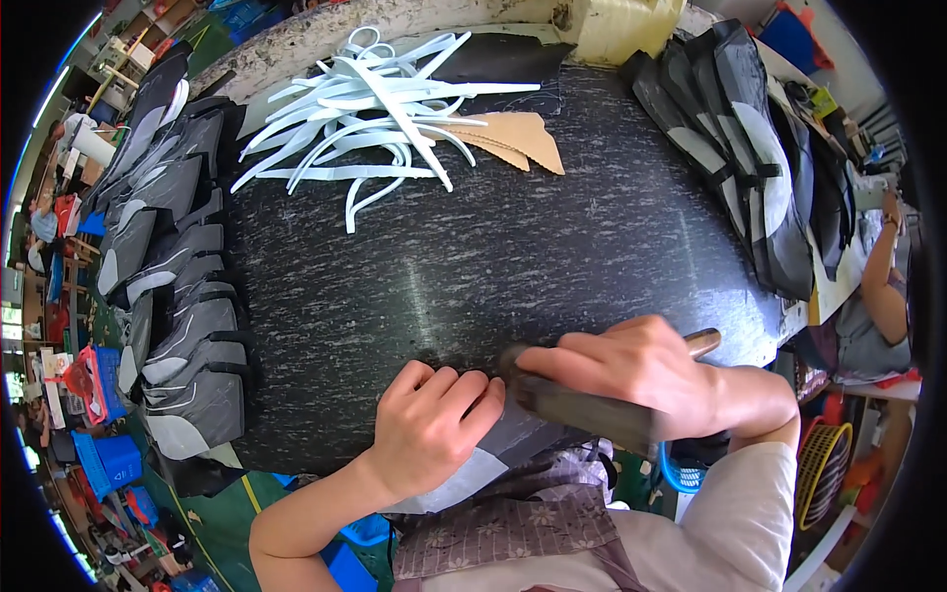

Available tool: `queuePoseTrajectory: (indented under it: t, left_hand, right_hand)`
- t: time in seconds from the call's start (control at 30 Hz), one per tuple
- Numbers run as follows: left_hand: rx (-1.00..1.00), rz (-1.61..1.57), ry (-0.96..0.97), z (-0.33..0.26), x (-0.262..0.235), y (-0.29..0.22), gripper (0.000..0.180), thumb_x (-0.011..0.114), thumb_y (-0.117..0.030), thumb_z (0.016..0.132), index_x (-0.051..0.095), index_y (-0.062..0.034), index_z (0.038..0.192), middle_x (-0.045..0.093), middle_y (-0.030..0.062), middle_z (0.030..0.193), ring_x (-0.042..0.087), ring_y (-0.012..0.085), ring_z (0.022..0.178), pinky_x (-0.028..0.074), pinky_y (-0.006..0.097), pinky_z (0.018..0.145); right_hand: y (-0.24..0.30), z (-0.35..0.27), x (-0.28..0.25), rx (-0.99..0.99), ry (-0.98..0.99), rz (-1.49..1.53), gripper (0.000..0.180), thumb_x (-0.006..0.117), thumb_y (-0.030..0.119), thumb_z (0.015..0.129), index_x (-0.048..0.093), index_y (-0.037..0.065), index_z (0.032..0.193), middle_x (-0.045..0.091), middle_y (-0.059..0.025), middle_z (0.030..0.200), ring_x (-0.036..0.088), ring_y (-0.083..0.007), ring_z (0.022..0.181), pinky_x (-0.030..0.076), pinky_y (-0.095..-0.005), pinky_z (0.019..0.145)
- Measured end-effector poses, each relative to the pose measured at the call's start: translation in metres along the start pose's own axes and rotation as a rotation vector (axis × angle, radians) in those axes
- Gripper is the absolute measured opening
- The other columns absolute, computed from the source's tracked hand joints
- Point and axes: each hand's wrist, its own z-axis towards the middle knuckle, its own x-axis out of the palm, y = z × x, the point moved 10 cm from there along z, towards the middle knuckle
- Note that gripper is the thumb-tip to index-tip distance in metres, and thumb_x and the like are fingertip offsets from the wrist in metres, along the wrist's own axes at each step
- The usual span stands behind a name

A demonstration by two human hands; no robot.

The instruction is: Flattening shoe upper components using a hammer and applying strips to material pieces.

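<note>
Two hands, close together: left hand [434, 424] on the grey-black piece [464, 485], right hand [631, 370] closed round a tool [592, 407].
Piece lies at the bench's [395, 296] near edge, partly overhanging. Left fingers curl over it, knuckles up, presumably steadying it; pinching or only pressing, cannot tell. Tool dark, blurred; right elbow swung wide, forearm crossing inward. Left stack [197, 395] and right stack [740, 148] fanned in overlap, probably for easy lifting one by one. Far side: pale strips [380, 118] heaped loosely, partly over tan card [528, 138], likely parked out of the hands' way.
</note>
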Motion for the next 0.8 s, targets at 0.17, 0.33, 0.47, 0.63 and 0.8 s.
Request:
queuePoseTrajectory:
  t: [0.17, 0.33, 0.47, 0.63, 0.8]
  left_hand:
    - [-0.083, -0.105, -0.017, 0.001, -0.003, 0.01, 0.017, 0.077, -0.007, 0.071, 0.072, -0.0059, 0.087, 0.065, 0.0029, 0.085, 0.06, 0.0191, 0.069, 0.043, 0.034, 0.065]
    - [-0.209, -0.205, 0.037, -0.005, -0.01, 0.021, 0.022, 0.075, -0.01, 0.079, 0.07, -0.0044, 0.1, 0.062, 0.0035, 0.093, 0.059, 0.0202, 0.078, 0.044, 0.035, 0.071]
    - [-0.182, -0.18, 0.02, -0.015, -0.01, 0.005, 0.031, 0.077, -0.005, 0.073, 0.071, -0.0014, 0.104, 0.064, 0.0065, 0.095, 0.062, 0.024, 0.08, 0.048, 0.037, 0.073]
    - [-0.001, 0.058, 0.102, -0.015, -0.001, -0.019, 0.036, 0.061, -0.008, 0.074, 0.065, 0.0079, 0.107, 0.059, 0.0124, 0.102, 0.059, 0.0216, 0.086, 0.049, 0.034, 0.079]
    - [0.098, 0.246, 0.178, -0.013, 0.008, -0.036, 0.032, 0.061, -0.011, 0.076, 0.067, 0.0095, 0.1, 0.06, 0.0158, 0.101, 0.058, 0.023, 0.088, 0.051, 0.032, 0.082]
  right_hand:
    - [-0.01, -0.001, 0.022, 0.039, 0.179, -0.009, 0.031, 0.065, 0.009, 0.076, 0.059, 0.007, 0.106, 0.057, -0.0052, 0.069, 0.065, -0.0226, 0.055, 0.05, -0.0369, 0.043]
    - [-0.007, -0.003, 0.029, 0.062, 0.21, -0.02, 0.034, 0.064, 0.015, 0.081, 0.059, 0.008, 0.114, 0.057, -0.0052, 0.071, 0.066, -0.0229, 0.057, 0.05, -0.0367, 0.045]
    - [-0.007, -0.005, 0.029, 0.046, 0.209, -0.043, 0.035, 0.064, 0.018, 0.083, 0.059, 0.008, 0.116, 0.057, -0.0047, 0.071, 0.067, -0.0231, 0.058, 0.05, -0.0366, 0.045]
    - [-0.007, 0.003, 0.018, 0.046, 0.174, -0.012, 0.036, 0.063, 0.017, 0.084, 0.06, 0.006, 0.118, 0.059, -0.005, 0.074, 0.066, -0.0238, 0.058, 0.05, -0.0368, 0.046]
    - [-0.003, 0.003, 0.028, 0.012, 0.247, -0.006, 0.037, 0.064, 0.019, 0.083, 0.06, 0.005, 0.118, 0.058, -0.0048, 0.075, 0.066, -0.0234, 0.058, 0.05, -0.0364, 0.045]
